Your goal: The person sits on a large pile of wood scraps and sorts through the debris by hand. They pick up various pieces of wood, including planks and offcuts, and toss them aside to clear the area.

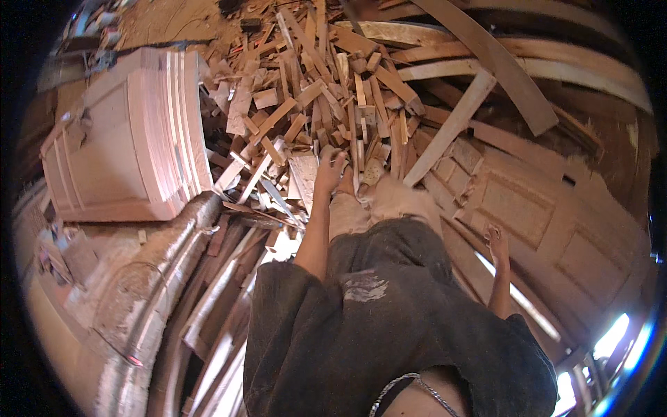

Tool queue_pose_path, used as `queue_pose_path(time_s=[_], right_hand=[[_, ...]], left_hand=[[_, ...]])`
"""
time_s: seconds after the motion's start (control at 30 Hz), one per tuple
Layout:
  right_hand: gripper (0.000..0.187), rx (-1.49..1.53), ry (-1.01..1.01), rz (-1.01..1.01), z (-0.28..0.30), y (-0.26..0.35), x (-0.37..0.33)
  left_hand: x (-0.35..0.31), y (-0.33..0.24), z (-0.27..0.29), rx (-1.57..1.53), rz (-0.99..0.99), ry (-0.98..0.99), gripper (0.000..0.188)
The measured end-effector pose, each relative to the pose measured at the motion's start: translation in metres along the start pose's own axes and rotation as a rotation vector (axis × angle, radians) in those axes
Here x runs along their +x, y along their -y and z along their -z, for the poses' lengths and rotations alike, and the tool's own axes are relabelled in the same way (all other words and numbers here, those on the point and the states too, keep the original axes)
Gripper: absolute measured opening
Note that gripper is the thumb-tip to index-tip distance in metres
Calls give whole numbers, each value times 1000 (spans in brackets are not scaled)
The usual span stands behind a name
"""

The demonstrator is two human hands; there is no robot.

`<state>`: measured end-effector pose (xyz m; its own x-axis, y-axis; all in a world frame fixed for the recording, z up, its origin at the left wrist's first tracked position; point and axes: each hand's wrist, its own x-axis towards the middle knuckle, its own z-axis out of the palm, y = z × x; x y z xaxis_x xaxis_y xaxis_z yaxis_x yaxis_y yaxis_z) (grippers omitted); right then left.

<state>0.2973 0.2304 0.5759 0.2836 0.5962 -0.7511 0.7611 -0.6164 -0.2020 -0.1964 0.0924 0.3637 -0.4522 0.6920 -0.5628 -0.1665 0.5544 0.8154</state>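
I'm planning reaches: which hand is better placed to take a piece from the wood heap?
Probably the left hand: it hangs nearer the wood heap, while the right hand is out to the side, near the panelled board.

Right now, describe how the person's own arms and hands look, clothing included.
The left hand and right hand are ungloved, and the forearms are bare. Loose, dark short sleeves belong to a dark shirt with a pale patch or print. Any rings are too small to tell.
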Motion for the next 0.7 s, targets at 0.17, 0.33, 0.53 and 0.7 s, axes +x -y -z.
queue_pose_path(time_s=[0.17, 0.33, 0.53, 0.7], right_hand=[[45, -190, 186, 313, -98, 48, 146], [47, -154, 476, 598, -234, 142, 152], [48, -75, 464, 460, -277, 44, 205], [46, -62, 459, 423, -293, -53, 217]], left_hand=[[-42, 7, -16, -23, 1, -27, 34], [-96, 109, 13, 39, 340, -264, 35], [-145, 146, -3, -17, 541, -322, 45], [-189, 122, -21, -97, 455, -422, 45]])
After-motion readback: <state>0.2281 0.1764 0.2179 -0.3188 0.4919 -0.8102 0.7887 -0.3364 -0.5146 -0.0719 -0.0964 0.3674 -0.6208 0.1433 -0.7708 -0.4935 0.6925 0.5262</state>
